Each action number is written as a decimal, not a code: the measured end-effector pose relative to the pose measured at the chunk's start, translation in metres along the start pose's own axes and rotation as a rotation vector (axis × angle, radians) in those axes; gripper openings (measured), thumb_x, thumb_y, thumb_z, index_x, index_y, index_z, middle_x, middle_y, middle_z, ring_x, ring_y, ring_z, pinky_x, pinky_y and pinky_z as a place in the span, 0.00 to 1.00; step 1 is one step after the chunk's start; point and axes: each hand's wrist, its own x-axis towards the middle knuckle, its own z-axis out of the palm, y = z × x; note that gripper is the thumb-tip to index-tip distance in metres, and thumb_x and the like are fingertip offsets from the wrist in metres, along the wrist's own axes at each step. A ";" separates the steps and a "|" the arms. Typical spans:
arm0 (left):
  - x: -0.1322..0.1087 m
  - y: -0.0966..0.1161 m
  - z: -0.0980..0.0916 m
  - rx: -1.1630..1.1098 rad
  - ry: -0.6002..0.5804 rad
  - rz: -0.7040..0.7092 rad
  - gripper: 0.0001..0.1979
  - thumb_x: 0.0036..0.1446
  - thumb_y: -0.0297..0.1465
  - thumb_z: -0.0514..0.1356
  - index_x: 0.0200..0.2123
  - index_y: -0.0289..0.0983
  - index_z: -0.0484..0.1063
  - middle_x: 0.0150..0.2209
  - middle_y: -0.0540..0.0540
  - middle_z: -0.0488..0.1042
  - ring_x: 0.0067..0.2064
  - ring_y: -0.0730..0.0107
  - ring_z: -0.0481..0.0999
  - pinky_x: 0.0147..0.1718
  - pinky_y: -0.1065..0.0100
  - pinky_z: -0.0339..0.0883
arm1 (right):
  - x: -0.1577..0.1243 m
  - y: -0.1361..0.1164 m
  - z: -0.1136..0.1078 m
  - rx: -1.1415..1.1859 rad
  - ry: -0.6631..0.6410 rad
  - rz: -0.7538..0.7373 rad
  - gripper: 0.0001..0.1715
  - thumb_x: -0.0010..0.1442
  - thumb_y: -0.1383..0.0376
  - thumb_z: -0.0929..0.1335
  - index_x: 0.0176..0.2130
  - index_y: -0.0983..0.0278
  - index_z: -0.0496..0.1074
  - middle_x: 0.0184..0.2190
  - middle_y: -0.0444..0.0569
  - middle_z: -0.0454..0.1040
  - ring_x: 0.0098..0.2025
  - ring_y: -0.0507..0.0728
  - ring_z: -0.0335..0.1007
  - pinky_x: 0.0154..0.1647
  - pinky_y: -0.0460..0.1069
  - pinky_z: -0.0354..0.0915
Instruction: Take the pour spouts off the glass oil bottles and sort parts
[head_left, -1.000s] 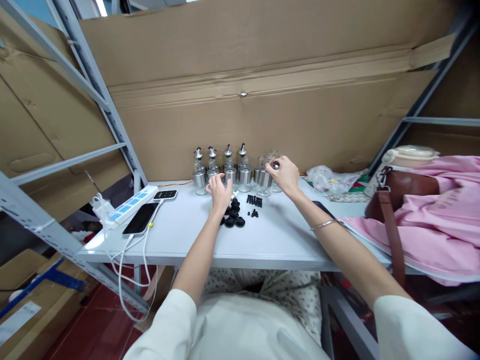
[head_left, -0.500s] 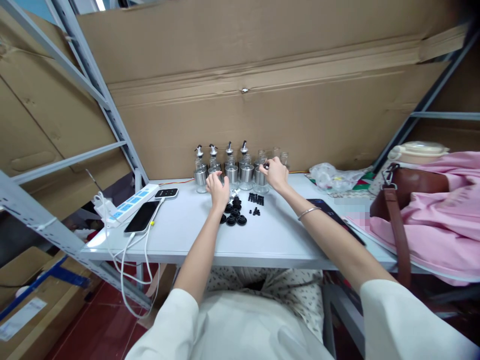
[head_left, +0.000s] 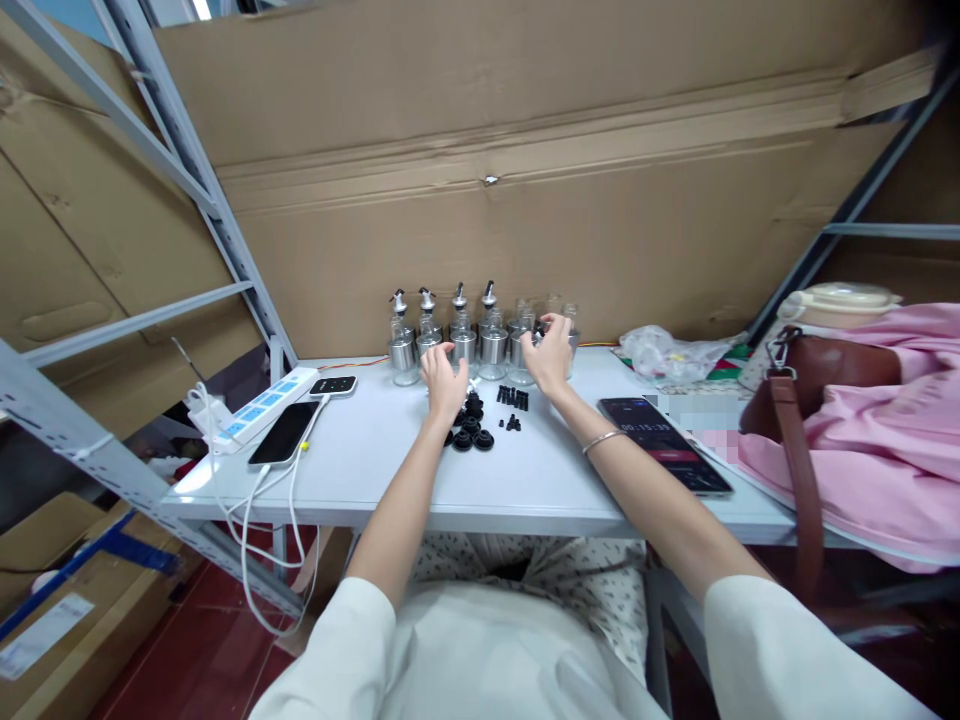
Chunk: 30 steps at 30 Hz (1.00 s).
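My left hand (head_left: pixel 446 382) hovers at the edge of a cluster of round black stoppers (head_left: pixel 470 425), its fingers apart and nothing visible in them. Small clear or white pieces (head_left: pixel 472 385) lie partly hidden beside it. My right hand (head_left: pixel 549 355) is in front of the right end of the bottle row, thumb and fingers curled around a small dark, shiny thing that I cannot make out. Glass bottles with steel sleeves (head_left: pixel 493 348) stand in rows; several at the back carry metal pourers (head_left: pixel 489 295). Short black tubes (head_left: pixel 513 398) and tiny black caps (head_left: pixel 513 423) lie between my hands.
A phone (head_left: pixel 289 435) with white cables, a small black-faced device (head_left: pixel 333 386) and a power strip (head_left: pixel 266 405) lie at left. To the right are a phone showing a timer (head_left: pixel 664 445), a plastic bag (head_left: pixel 671 350), a brown bag (head_left: pixel 840 385) and pink cloth (head_left: pixel 885 450). Cardboard (head_left: pixel 525 240) stands behind.
My right hand has tilted more upright and drawn slightly in, and its forearm has shifted left, uncovering the timer phone. My left hand has moved a little right and down.
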 end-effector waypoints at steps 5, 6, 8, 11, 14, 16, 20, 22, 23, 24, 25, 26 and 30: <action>-0.006 0.010 -0.001 0.020 -0.113 0.202 0.18 0.53 0.29 0.59 0.48 0.38 0.63 0.50 0.41 0.68 0.55 0.60 0.63 0.53 0.62 0.56 | -0.023 -0.021 0.012 0.278 -0.009 -0.106 0.17 0.55 0.68 0.56 0.46 0.65 0.57 0.46 0.59 0.61 0.50 0.59 0.61 0.55 0.56 0.58; -0.007 0.012 -0.002 0.022 -0.138 0.248 0.18 0.53 0.29 0.59 0.48 0.37 0.63 0.50 0.41 0.69 0.55 0.60 0.63 0.53 0.63 0.56 | -0.028 -0.025 0.014 0.313 -0.024 -0.127 0.16 0.56 0.67 0.56 0.46 0.64 0.57 0.46 0.58 0.61 0.50 0.59 0.61 0.56 0.56 0.58; -0.009 0.015 -0.002 0.029 -0.185 0.325 0.18 0.54 0.29 0.58 0.48 0.37 0.63 0.50 0.42 0.70 0.55 0.61 0.64 0.52 0.63 0.56 | -0.037 -0.033 0.018 0.364 -0.081 -0.159 0.14 0.58 0.66 0.56 0.45 0.63 0.58 0.45 0.57 0.63 0.50 0.59 0.61 0.56 0.57 0.58; -0.010 0.016 -0.003 0.058 -0.227 0.358 0.13 0.55 0.26 0.55 0.45 0.37 0.65 0.48 0.42 0.71 0.53 0.62 0.67 0.51 0.63 0.56 | -0.048 -0.039 0.018 0.413 -0.189 -0.199 0.13 0.59 0.63 0.58 0.44 0.62 0.61 0.44 0.56 0.66 0.49 0.60 0.63 0.55 0.57 0.60; -0.009 0.015 -0.003 0.049 -0.240 0.340 0.09 0.54 0.26 0.55 0.41 0.38 0.66 0.45 0.44 0.72 0.50 0.64 0.70 0.51 0.64 0.57 | -0.049 -0.037 0.011 0.452 -0.289 -0.224 0.15 0.60 0.59 0.59 0.45 0.63 0.64 0.43 0.55 0.68 0.45 0.59 0.66 0.50 0.56 0.63; -0.008 0.014 -0.003 0.014 -0.249 0.330 0.09 0.54 0.26 0.55 0.40 0.38 0.66 0.44 0.44 0.73 0.49 0.65 0.71 0.50 0.64 0.57 | -0.045 -0.033 0.006 0.450 -0.350 -0.252 0.17 0.60 0.56 0.61 0.45 0.64 0.65 0.41 0.54 0.69 0.42 0.58 0.68 0.47 0.55 0.65; -0.005 0.012 -0.002 0.003 -0.268 0.289 0.09 0.53 0.24 0.53 0.39 0.38 0.65 0.43 0.44 0.72 0.46 0.65 0.72 0.47 0.65 0.61 | -0.036 -0.021 -0.003 0.345 -0.425 -0.421 0.22 0.60 0.53 0.63 0.48 0.65 0.66 0.40 0.54 0.69 0.40 0.59 0.68 0.43 0.53 0.66; -0.006 0.012 -0.001 0.020 -0.308 0.259 0.09 0.52 0.24 0.52 0.38 0.38 0.64 0.41 0.45 0.73 0.42 0.65 0.73 0.43 0.66 0.62 | -0.034 -0.018 -0.006 0.245 -0.439 -0.509 0.23 0.61 0.53 0.62 0.50 0.64 0.66 0.41 0.54 0.69 0.41 0.59 0.68 0.44 0.53 0.65; -0.007 0.012 0.000 0.030 -0.333 0.249 0.10 0.52 0.24 0.53 0.38 0.38 0.63 0.39 0.45 0.73 0.40 0.65 0.74 0.41 0.66 0.63 | -0.034 -0.018 -0.006 0.189 -0.444 -0.543 0.22 0.62 0.53 0.62 0.50 0.64 0.66 0.41 0.55 0.70 0.41 0.59 0.68 0.44 0.53 0.65; -0.007 0.013 0.000 0.044 -0.353 0.244 0.11 0.51 0.24 0.53 0.39 0.38 0.63 0.38 0.46 0.74 0.38 0.65 0.74 0.39 0.67 0.62 | -0.034 -0.017 -0.007 0.137 -0.446 -0.570 0.22 0.63 0.53 0.61 0.50 0.65 0.66 0.41 0.55 0.70 0.41 0.60 0.69 0.44 0.53 0.64; -0.008 0.014 0.000 0.064 -0.365 0.240 0.11 0.50 0.25 0.54 0.39 0.38 0.64 0.36 0.46 0.74 0.36 0.64 0.74 0.37 0.67 0.62 | -0.035 -0.018 -0.007 0.093 -0.444 -0.591 0.22 0.63 0.53 0.60 0.49 0.65 0.67 0.41 0.56 0.70 0.40 0.60 0.69 0.43 0.53 0.64; -0.009 0.015 -0.001 0.088 -0.370 0.238 0.11 0.50 0.26 0.56 0.39 0.39 0.64 0.33 0.47 0.74 0.36 0.63 0.74 0.36 0.67 0.61 | -0.035 -0.018 -0.007 0.056 -0.440 -0.609 0.22 0.64 0.53 0.60 0.48 0.65 0.67 0.40 0.56 0.71 0.40 0.60 0.69 0.43 0.52 0.64; -0.009 0.019 -0.005 0.186 -0.385 0.229 0.03 0.53 0.31 0.57 0.29 0.39 0.67 0.27 0.47 0.74 0.33 0.62 0.74 0.33 0.67 0.59 | -0.037 -0.019 -0.006 -0.070 -0.387 -0.689 0.24 0.64 0.51 0.60 0.46 0.68 0.69 0.39 0.57 0.72 0.39 0.60 0.69 0.40 0.51 0.61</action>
